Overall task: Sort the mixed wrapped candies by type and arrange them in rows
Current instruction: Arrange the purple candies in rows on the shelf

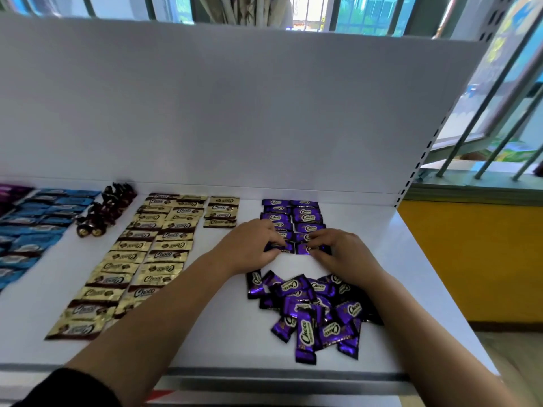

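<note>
Purple Choco candies (304,214) lie flat in two neat columns at the back right of the counter (223,318), the nearest purple pair (302,249) closing the front end. Nearer lies a loose purple heap (311,306), its wrappers overlapping at all angles. To the left, gold candies (138,259) form long columns, then dark twist-wrapped candies (108,207) and blue candies (38,224)

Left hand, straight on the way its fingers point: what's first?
Likely the neighbouring purple candy under the right hand, just past the end candy the left hand itself holds; depth unclear.
</note>
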Tool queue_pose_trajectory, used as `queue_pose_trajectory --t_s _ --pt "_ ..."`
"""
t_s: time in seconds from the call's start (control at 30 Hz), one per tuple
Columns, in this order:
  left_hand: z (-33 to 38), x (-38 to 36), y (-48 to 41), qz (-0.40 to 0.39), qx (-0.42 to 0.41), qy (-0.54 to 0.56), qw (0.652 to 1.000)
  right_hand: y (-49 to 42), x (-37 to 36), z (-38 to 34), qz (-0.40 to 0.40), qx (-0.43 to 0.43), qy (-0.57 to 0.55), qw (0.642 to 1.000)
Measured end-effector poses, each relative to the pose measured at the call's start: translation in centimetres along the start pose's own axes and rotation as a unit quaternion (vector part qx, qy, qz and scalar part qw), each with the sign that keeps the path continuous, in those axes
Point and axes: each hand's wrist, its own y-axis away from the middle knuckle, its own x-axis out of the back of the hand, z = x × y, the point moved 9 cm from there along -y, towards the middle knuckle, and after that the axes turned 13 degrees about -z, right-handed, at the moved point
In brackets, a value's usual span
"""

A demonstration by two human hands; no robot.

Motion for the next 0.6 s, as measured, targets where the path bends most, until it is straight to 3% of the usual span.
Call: queue_pose_trajectory --t_s 0.47,0.53,0.6 --pt "0.0 0.3 2.1 0.021 0.003 0.062 0.998 0.9 0.8 -0.4 -0.011 -0.019 -0.008 1.0" --pt "0.5 0.1 2.7 -0.017 -0.002 0.097 0.995 1.7 1.8 -0.7 -0.01 -0.015 -0.035 0.999" --pt "1.2 -0.9 3.1 -0.09 -0.006 0.101 0.991 2.6 1.7 -0.7 -0.063 -0.04 -0.047 0.996"
